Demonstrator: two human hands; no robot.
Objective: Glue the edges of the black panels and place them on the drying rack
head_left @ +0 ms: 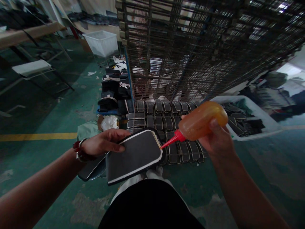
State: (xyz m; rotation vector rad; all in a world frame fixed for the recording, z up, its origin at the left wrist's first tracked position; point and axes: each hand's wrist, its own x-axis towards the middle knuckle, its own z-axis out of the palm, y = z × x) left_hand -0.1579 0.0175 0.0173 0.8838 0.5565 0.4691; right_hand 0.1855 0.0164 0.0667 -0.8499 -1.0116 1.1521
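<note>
In the head view, my left hand (pixel 108 142) grips the left edge of a flat dark panel (pixel 134 156) with rounded corners and a pale line round its border. The thumb lies on the panel's face; the other fingers are partly hidden under it. My right hand (pixel 218 138) is wrapped round a squeeze bottle (pixel 202 121) of amber liquid, tilted down to the left. Its red nozzle tip rests at or just above the pale border near the panel's right end. Another dark panel (pixel 92 167) lies below my left wrist, partly covered.
Rows of similar panels (pixel 172 122) lie on a wire rack ahead, beneath a tall stack of wire racks (pixel 190 47). At right stands a white bin (pixel 269 132) of dark pieces. Dark bundles (pixel 109 86) and a white tub (pixel 102 44) are at left.
</note>
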